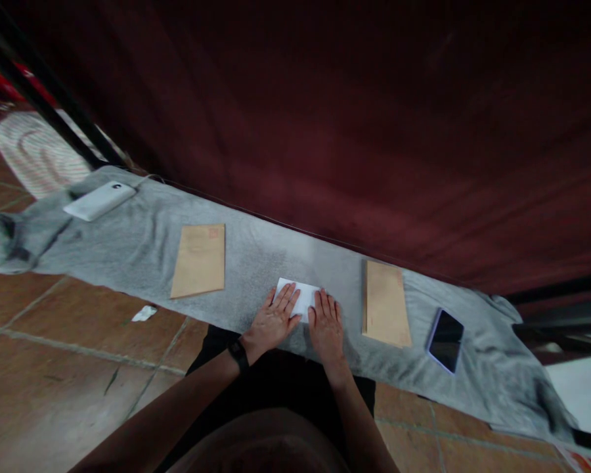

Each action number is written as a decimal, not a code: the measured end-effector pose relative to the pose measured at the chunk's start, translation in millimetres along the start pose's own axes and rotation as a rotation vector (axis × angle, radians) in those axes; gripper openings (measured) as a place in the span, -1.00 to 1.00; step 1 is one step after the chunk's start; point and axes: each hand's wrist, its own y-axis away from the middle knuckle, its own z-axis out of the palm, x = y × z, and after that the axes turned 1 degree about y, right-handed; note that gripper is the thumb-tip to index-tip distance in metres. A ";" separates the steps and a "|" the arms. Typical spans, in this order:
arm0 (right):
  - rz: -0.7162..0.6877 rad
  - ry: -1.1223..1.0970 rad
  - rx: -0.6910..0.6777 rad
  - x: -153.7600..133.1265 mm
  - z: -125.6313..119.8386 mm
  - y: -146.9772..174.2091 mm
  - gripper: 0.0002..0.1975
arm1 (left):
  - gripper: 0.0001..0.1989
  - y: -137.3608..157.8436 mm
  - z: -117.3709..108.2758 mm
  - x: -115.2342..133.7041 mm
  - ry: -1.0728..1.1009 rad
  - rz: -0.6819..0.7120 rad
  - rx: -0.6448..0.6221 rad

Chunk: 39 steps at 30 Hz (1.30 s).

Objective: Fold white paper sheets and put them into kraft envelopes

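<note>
Spread along the floor: a long grey cloth [142,249], running left to right below a dark red curtain [354,118]. On it, two tan envelopes, one [198,260] left and one [385,303] right of centre (long axes pointing away). Further out, a dark phone [445,340] right, a white device [98,200] far left. Centred, just ahead: white folded paper [301,297], long axis crosswise. Pressed flat on it, open and gripping nothing, left hand [272,322] and right hand [326,326], equally near.

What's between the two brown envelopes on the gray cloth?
The white paper, pressed flat by both hands, left and right, in the head view.
</note>
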 end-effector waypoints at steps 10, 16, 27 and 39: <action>0.031 0.019 0.042 4.7 -0.9 3.0 -0.50 | -0.40 12.9 -3.6 -24.9 -0.016 -0.075 0.062; 0.013 -0.007 0.055 2.5 -4.2 3.0 -0.50 | -0.41 2.2 2.2 -7.3 0.034 -0.035 0.091; 0.037 -0.010 -0.042 -1.7 -10.2 2.4 -0.52 | -0.41 -19.4 17.5 13.7 0.044 0.068 0.067; 0.167 0.001 0.137 0.3 0.5 4.8 -0.48 | -0.38 -4.4 14.3 -4.7 0.002 -0.035 0.121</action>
